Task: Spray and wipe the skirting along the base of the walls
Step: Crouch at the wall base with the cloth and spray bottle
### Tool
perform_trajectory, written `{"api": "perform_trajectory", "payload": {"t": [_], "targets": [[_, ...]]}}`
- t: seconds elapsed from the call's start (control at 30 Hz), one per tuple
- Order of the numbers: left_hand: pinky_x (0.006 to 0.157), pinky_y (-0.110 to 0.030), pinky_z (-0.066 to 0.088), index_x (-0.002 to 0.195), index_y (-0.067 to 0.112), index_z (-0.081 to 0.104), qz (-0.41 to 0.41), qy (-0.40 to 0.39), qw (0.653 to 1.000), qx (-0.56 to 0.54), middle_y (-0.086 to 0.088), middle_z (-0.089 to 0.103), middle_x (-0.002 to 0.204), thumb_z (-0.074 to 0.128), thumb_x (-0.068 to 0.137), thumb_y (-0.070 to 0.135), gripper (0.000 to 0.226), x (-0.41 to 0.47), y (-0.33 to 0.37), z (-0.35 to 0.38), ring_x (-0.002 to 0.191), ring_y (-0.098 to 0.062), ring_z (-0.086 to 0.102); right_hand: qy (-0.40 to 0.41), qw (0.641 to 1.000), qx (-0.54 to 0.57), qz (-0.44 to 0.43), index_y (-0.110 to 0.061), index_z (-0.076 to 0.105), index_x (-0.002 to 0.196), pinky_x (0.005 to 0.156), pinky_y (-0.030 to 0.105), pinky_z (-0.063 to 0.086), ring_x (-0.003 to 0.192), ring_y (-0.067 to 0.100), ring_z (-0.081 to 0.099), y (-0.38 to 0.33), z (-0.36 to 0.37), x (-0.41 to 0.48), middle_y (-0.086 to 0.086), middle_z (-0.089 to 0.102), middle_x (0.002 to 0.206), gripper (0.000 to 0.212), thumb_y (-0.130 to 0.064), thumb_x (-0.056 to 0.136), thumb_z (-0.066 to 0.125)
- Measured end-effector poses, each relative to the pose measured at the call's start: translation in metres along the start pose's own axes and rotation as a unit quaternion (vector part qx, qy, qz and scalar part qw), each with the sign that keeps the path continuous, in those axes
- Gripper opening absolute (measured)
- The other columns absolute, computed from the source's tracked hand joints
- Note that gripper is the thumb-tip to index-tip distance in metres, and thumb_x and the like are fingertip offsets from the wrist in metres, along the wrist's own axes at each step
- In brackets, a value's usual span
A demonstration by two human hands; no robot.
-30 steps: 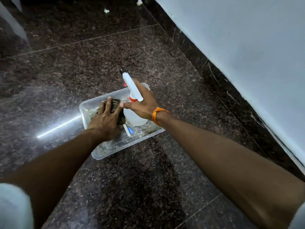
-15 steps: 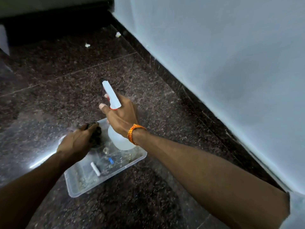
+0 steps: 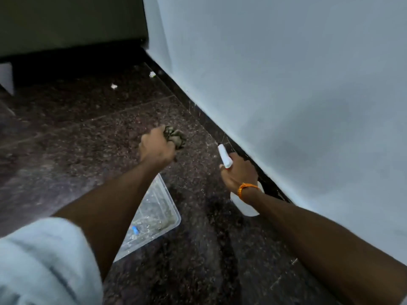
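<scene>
– Clenching round the spray bottle [image 3: 225, 157], the right hand [image 3: 239, 173] is pointing its nozzle at the skirting [image 3: 204, 119], far right.
– And the left hand [image 3: 155, 148]?
– It's gripping the bunched cloth [image 3: 176, 137]. Both hands are now leaving the tray [image 3: 164, 208], near left, so spraying looks to be starting.

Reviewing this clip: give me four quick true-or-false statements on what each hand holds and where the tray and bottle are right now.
1. The left hand grips a dark cloth. True.
2. The spray bottle stands in the clear tray. False: the right hand holds it beside the skirting, outside the tray.
3. The orange band is on the left wrist. False: it is on the right wrist.
4. The tray lies on the floor. True.
</scene>
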State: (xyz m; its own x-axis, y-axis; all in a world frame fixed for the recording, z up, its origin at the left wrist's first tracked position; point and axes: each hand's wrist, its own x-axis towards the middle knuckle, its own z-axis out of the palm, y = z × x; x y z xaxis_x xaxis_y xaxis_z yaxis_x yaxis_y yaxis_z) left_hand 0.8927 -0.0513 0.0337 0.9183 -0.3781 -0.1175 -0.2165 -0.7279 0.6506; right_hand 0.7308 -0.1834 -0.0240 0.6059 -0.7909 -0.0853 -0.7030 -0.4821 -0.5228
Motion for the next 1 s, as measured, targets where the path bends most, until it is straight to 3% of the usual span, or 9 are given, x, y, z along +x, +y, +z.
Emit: {"api": "perform_trajectory", "payload": {"t": [0.2, 0.3, 0.37, 0.47, 0.53, 0.7, 0.8, 0.9, 1.0], "targets": [[0.094, -0.026, 0.044, 0.134, 0.01, 0.056, -0.097, -0.02, 0.987, -0.126, -0.017, 0.053, 0.134, 0.061, 0.093, 0.021, 0.042, -0.007, 0.044, 0.061, 0.118, -0.032, 0.054, 0.024, 0.997, 0.015, 0.066, -0.017, 0.061, 0.107, 0.08, 0.041, 0.049, 0.096, 0.039, 0.064, 0.049, 0.002, -0.018, 0.012, 0.07, 0.101, 0.026, -0.036, 0.09, 0.057], [0.055, -0.005, 0.046, 0.122, 0.006, 0.061, -0.113, -0.076, 0.976, -0.169, -0.008, 0.064, 0.116, 0.054, 0.098, 0.009, 0.025, -0.012, 0.051, 0.093, 0.067, -0.012, 0.067, 0.02, 0.997, 0.027, 0.067, -0.016, 0.06, 0.098, 0.075, 0.039, 0.044, 0.097, 0.043, 0.064, 0.059, -0.001, -0.028, 0.015, 0.07, 0.101, 0.022, -0.036, 0.089, 0.056], [0.031, -0.023, 0.048, 0.1, 0.001, 0.065, -0.161, -0.088, 0.953, -0.241, -0.008, 0.069, 0.096, 0.056, 0.096, 0.003, 0.01, 0.011, 0.028, 0.109, 0.036, -0.016, 0.061, -0.008, 0.999, 0.026, 0.042, -0.014, 0.062, 0.1, 0.075, 0.04, 0.045, 0.096, 0.044, 0.064, 0.048, 0.0, -0.027, 0.017, 0.071, 0.101, 0.025, -0.034, 0.087, 0.057], [0.05, -0.052, 0.058, 0.107, 0.007, 0.071, -0.192, -0.15, 0.914, -0.324, -0.015, 0.073, 0.089, 0.065, 0.081, 0.021, 0.03, 0.076, -0.015, 0.177, 0.062, -0.038, 0.072, 0.004, 0.998, 0.028, 0.052, -0.008, 0.06, 0.107, 0.073, 0.04, 0.047, 0.093, 0.041, 0.064, 0.042, -0.007, -0.021, 0.017, 0.069, 0.1, 0.03, -0.033, 0.089, 0.058], [0.057, -0.058, 0.057, 0.103, 0.006, 0.07, -0.223, -0.169, 0.896, -0.346, -0.02, 0.073, 0.088, 0.057, 0.078, 0.02, 0.032, 0.076, -0.019, 0.199, 0.066, -0.044, 0.071, 0.006, 0.996, 0.031, 0.082, -0.005, 0.058, 0.108, 0.072, 0.038, 0.046, 0.092, 0.038, 0.064, 0.047, -0.007, -0.021, 0.017, 0.068, 0.101, 0.032, -0.032, 0.091, 0.057], [0.05, -0.042, 0.057, 0.086, 0.003, 0.066, -0.221, -0.12, 0.867, -0.429, -0.02, 0.071, 0.083, 0.035, 0.092, 0.007, 0.032, 0.026, 0.031, 0.168, 0.055, -0.03, 0.069, -0.008, 0.991, 0.05, 0.123, -0.01, 0.057, 0.108, 0.075, 0.043, 0.056, 0.085, 0.033, 0.066, 0.064, 0.002, -0.011, 0.011, 0.068, 0.097, 0.031, -0.037, 0.092, 0.062], [0.063, -0.033, 0.051, 0.088, 0.013, 0.063, -0.218, -0.169, 0.834, -0.477, -0.014, 0.066, 0.09, 0.031, 0.101, 0.016, 0.035, 0.032, 0.062, 0.188, 0.07, -0.023, 0.061, 0.012, 0.988, 0.069, 0.14, -0.014, 0.058, 0.103, 0.066, 0.037, 0.05, 0.075, 0.026, 0.062, 0.08, -0.005, -0.007, 0.002, 0.062, 0.083, 0.028, -0.038, 0.092, 0.066], [0.086, -0.039, 0.055, 0.125, 0.008, 0.058, -0.193, -0.224, 0.862, -0.412, -0.015, 0.063, 0.126, 0.035, 0.104, 0.03, 0.038, 0.036, 0.092, 0.218, 0.103, -0.03, 0.064, 0.046, 0.983, 0.088, 0.155, -0.017, 0.056, 0.09, 0.063, 0.032, 0.042, 0.069, 0.02, 0.057, 0.091, -0.009, -0.008, -0.004, 0.057, 0.075, 0.023, -0.036, 0.091, 0.069], [0.106, -0.041, 0.044, 0.152, 0.023, 0.035, -0.153, -0.185, 0.934, -0.265, -0.014, 0.05, 0.145, 0.042, 0.103, 0.032, 0.05, 0.009, 0.089, 0.24, 0.124, -0.037, 0.053, 0.05, 0.98, 0.093, 0.167, -0.019, 0.056, 0.084, 0.068, 0.035, 0.048, 0.07, 0.021, 0.059, 0.1, -0.007, -0.006, -0.002, 0.061, 0.074, 0.022, -0.036, 0.088, 0.07]]}}
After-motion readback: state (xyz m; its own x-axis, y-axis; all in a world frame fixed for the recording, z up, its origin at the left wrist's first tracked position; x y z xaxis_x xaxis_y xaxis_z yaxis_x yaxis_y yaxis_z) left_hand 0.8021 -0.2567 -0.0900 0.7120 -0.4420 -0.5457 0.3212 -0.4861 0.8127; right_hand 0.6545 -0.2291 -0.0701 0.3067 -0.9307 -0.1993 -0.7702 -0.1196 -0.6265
